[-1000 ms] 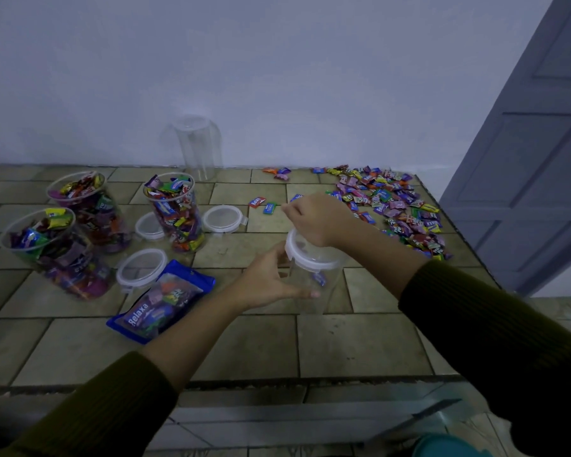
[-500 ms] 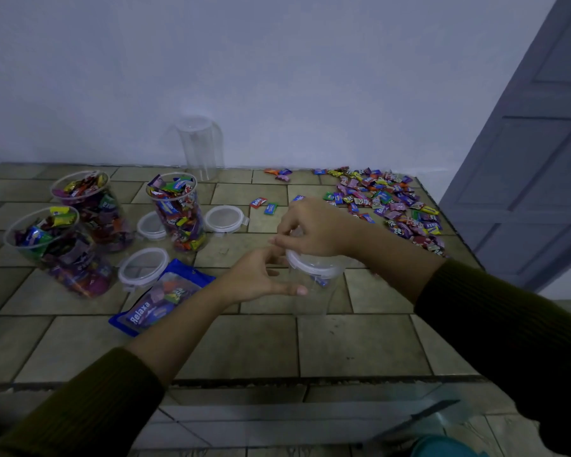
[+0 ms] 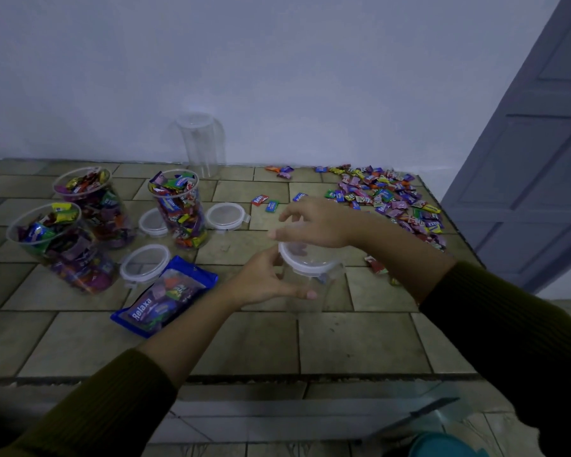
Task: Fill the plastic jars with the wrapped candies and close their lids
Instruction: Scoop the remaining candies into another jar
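Observation:
A clear plastic jar [image 3: 314, 288] stands mid-counter with a white lid [image 3: 305, 263] on its mouth; it looks nearly empty. My left hand [image 3: 267, 278] grips the jar's left side. My right hand [image 3: 314, 222] hovers over the lid with its fingers spread, fingertips near the rim. Three open jars full of wrapped candies [image 3: 180, 209] [image 3: 94, 206] [image 3: 60, 245] stand at the left. A heap of loose wrapped candies [image 3: 389, 199] lies at the back right.
Three loose white lids [image 3: 226, 216] [image 3: 152, 222] [image 3: 144, 263] lie among the full jars. A blue Relaxa candy bag [image 3: 164, 296] lies near the front left. An empty lidded jar [image 3: 201, 145] stands against the wall. A grey door [image 3: 534, 153] is at the right.
My right hand has risen from gripping the lid and spread its fingers above it. My left hand has slid up the jar's side toward the rim.

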